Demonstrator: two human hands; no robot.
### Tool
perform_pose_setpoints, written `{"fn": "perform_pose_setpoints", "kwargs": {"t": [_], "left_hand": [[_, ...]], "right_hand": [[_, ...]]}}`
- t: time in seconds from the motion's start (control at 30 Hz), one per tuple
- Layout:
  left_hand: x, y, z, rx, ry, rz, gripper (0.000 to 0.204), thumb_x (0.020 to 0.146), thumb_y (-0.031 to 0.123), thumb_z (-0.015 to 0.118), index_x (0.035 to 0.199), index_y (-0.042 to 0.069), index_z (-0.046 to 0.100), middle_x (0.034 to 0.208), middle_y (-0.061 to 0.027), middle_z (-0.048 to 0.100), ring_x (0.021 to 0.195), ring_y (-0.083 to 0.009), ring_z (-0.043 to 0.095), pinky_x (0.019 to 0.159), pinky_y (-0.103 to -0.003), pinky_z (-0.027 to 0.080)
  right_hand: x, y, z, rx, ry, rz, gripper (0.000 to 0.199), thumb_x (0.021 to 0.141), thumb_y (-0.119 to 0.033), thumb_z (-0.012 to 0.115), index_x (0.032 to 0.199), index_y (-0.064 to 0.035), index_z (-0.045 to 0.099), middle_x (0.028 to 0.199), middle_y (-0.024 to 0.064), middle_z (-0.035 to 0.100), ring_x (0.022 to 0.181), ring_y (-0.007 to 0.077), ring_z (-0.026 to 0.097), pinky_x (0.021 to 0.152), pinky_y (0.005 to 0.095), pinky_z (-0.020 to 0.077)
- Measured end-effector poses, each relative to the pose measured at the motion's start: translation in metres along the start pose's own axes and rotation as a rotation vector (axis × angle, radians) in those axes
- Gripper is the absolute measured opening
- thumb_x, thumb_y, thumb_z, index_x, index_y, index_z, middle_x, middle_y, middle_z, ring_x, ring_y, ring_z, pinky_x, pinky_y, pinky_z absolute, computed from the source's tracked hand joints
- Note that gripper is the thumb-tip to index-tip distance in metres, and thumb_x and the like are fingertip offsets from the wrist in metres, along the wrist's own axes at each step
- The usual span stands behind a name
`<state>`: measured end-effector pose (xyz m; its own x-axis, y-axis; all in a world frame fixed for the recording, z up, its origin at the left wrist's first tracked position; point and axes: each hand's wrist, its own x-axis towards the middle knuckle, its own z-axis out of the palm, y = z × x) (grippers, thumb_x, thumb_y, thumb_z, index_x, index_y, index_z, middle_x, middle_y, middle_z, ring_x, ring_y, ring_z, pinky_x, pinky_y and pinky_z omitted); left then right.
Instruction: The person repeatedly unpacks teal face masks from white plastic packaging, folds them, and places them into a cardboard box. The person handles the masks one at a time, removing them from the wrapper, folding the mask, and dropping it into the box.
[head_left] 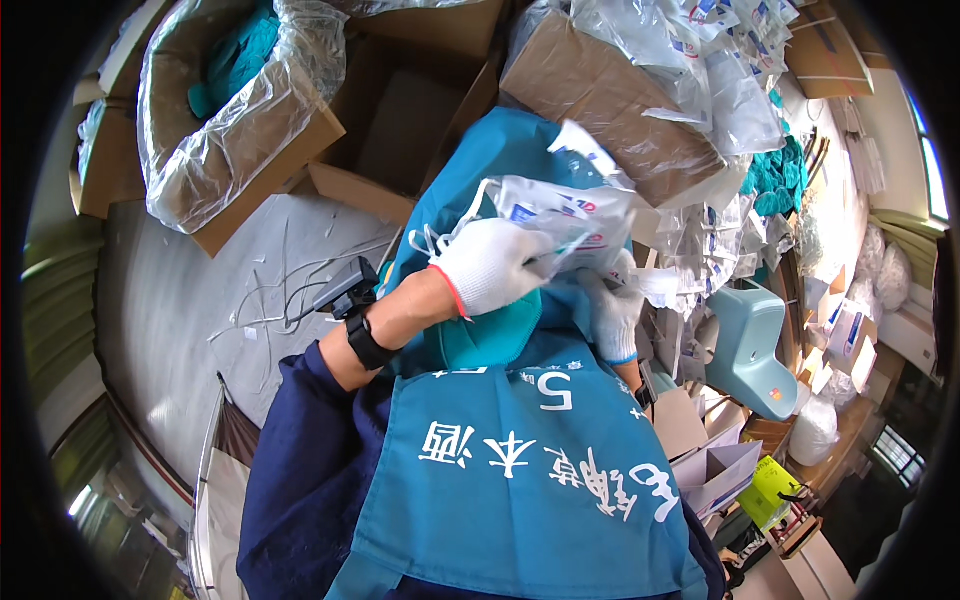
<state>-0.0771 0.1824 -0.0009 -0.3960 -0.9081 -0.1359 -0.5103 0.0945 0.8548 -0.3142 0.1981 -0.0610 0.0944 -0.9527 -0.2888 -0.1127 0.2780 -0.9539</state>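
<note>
A clear plastic bag with blue and red print is held above my lap. My left hand, in a white knit glove with a red cuff edge, is closed on the bag's near left side. White strap-like loops stick out beside its knuckles. Partly behind the bag, my right hand in a white glove with a blue cuff edge grips the bag's right side; some of its fingers are hidden. Just below my left hand, a curved teal piece lies on my teal apron.
At the far left, a plastic-lined carton holds a teal heap, beside an open carton. A tilted carton bears plastic bags at the far right. A pale blue plastic stool stands right. Cords lie on the floor.
</note>
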Motion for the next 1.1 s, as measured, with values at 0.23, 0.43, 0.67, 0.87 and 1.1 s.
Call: {"fn": "perform_pose_setpoints", "kwargs": {"t": [0.23, 0.43, 0.67, 0.87, 1.1], "left_hand": [[-0.014, -0.002, -0.015, -0.035, 0.333, 0.058, 0.012, 0.091, 0.01, 0.064, 0.097, 0.001, 0.068, 0.081, -0.0208, 0.063, 0.074, -0.0395, 0.063, 0.066, -0.04, 0.051], [-0.032, 0.011, -0.063, -0.497, 0.708, -0.196, 0.023, 0.099, 0.012, 0.058, 0.09, -0.007, 0.067, 0.073, 0.0021, 0.057, 0.068, -0.0032, 0.048, 0.058, -0.022, 0.039], [-0.037, -0.033, -0.061, -0.749, 0.673, -0.274, 0.028, 0.1, 0.022, 0.061, 0.085, -0.001, 0.068, 0.072, 0.0058, 0.057, 0.063, -0.0018, 0.047, 0.056, -0.019, 0.036], [-0.011, -0.024, -0.056, -0.831, 0.582, -0.351, 0.025, 0.099, 0.021, 0.061, 0.09, -0.002, 0.069, 0.07, 0.0025, 0.06, 0.053, -0.0034, 0.05, 0.046, -0.02, 0.041], [0.003, -0.05, -0.055, -0.841, 0.625, -0.457, 0.026, 0.098, 0.022, 0.063, 0.088, -0.001, 0.07, 0.07, 0.0052, 0.059, 0.06, -0.0014, 0.046, 0.054, -0.02, 0.034]], "right_hand": [[0.01, 0.016, -0.022, -0.389, -0.069, -0.116, 0.025, 0.086, -0.001, 0.069, 0.11, -0.0044, 0.062, 0.089, 0.0065, 0.064, 0.081, 0.0155, 0.063, 0.073, 0.0291, 0.0522], [0.036, 0.037, -0.074, -0.336, 0.289, -0.163, 0.021, 0.084, -0.004, 0.071, 0.102, 0.0021, 0.063, 0.097, 0.0112, 0.065, 0.084, 0.0233, 0.066, 0.076, 0.0363, 0.0543], [0.13, -0.091, -0.101, -0.26, 0.848, -0.747, 0.018, 0.093, -0.017, 0.062, 0.103, -0.0024, 0.068, 0.111, 0.0167, 0.066, 0.106, 0.0341, 0.061, 0.087, 0.042, 0.0505], [0.283, -0.126, -0.05, -1.167, 0.26, -0.833, 0.038, 0.081, -0.008, 0.056, 0.115, -0.0172, 0.071, 0.117, 0.0137, 0.067, 0.106, 0.0363, 0.063, 0.095, 0.0448, 0.05], [0.419, -0.111, -0.004, -1.617, -0.515, -0.076, 0.043, 0.091, -0.034, 0.047, 0.118, -0.0095, 0.071, 0.128, 0.0192, 0.064, 0.123, 0.036, 0.058, 0.103, 0.0459, 0.0454]]}}
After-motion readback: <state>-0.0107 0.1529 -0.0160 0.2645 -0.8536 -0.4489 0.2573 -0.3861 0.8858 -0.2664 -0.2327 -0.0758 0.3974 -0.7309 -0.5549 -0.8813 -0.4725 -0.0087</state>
